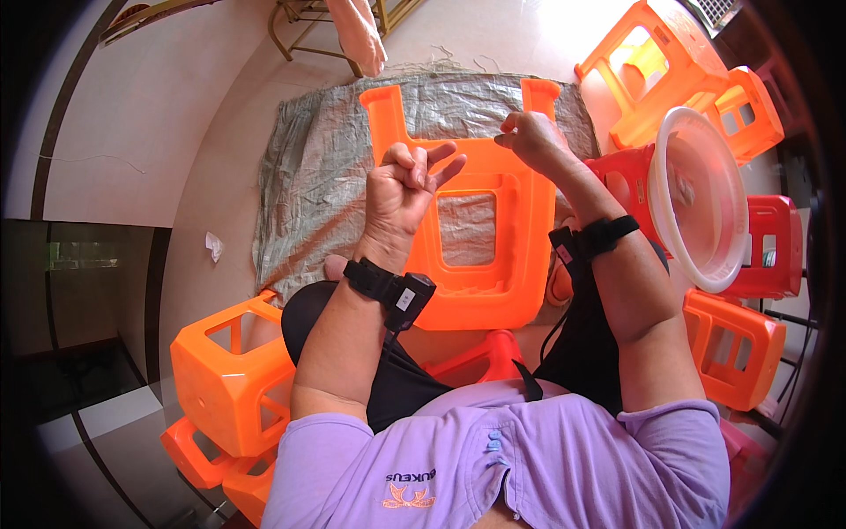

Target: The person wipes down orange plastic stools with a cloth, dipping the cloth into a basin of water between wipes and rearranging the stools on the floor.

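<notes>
An orange plastic stool (486, 304) lies on its side between my knees, its legs pointing away from me, over a grey woven plastic sheet (317, 165). My left hand (410, 178) is raised over the stool's left part, two fingers stretched out and the others curled; no object shows in it. My right hand (532, 142) is bent at the wrist over the stool's right leg, thumb and forefinger near each other. Whether something thin is between these fingertips, or whether the hand touches the leg, I cannot tell. Both wrists carry black strapped devices.
Orange stools (231, 370) stand at the lower left. On the right are more orange stools (661, 73), red stools (773, 248) and a whitish plastic basin (700, 198) with something small inside. A metal-framed chair (317, 49) with a pale cloth (357, 33) is at the top.
</notes>
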Available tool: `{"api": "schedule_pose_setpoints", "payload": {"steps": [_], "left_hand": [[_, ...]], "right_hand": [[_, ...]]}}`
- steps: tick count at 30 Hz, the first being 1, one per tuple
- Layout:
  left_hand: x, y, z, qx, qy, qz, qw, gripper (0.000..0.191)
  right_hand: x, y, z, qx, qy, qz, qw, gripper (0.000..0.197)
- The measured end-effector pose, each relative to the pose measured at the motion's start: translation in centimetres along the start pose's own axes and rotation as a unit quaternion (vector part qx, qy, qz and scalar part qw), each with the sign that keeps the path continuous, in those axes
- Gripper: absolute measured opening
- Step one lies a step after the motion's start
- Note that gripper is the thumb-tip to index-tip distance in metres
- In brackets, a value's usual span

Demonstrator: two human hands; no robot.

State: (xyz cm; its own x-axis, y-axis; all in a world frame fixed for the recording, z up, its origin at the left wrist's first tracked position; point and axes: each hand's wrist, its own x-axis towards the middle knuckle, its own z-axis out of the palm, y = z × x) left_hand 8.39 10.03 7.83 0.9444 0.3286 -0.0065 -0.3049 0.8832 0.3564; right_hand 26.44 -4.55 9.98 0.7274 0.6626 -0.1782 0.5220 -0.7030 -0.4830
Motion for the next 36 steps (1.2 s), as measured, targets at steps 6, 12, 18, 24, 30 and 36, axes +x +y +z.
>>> {"api": "schedule_pose_setpoints", "payload": {"steps": [6,12,18,24,30,36], "left_hand": [[-0.2,0.0,-0.1,0.000,0.015,0.001,1.000,0.018],[-0.1,0.1,-0.2,0.002,0.010,0.002,1.000,0.018],[-0.1,0.2,-0.2,-0.001,0.010,-0.001,1.000,0.019],[-0.1,0.3,-0.1,-0.003,0.020,0.000,1.000,0.019],[-0.1,0.4,-0.3,-0.009,0.024,0.003,1.000,0.021],[-0.1,0.3,-0.3,-0.009,0.037,0.004,0.999,0.023]], "right_hand": [[0.1,0.2,0.1,0.001,-0.004,-0.005,1.000,0.031],[0.4,0.6,0.3,-0.005,-0.010,0.001,1.000,0.032],[0.7,1.2,0.2,-0.007,-0.002,-0.002,1.000,0.031],[0.7,1.6,0.0,-0.006,-0.010,0.000,1.000,0.030],[0.5,1.7,0.1,-0.011,0.005,-0.011,1.000,0.029],[0.8,2.0,0.2,0.043,-0.004,-0.035,0.998,0.027]]}}
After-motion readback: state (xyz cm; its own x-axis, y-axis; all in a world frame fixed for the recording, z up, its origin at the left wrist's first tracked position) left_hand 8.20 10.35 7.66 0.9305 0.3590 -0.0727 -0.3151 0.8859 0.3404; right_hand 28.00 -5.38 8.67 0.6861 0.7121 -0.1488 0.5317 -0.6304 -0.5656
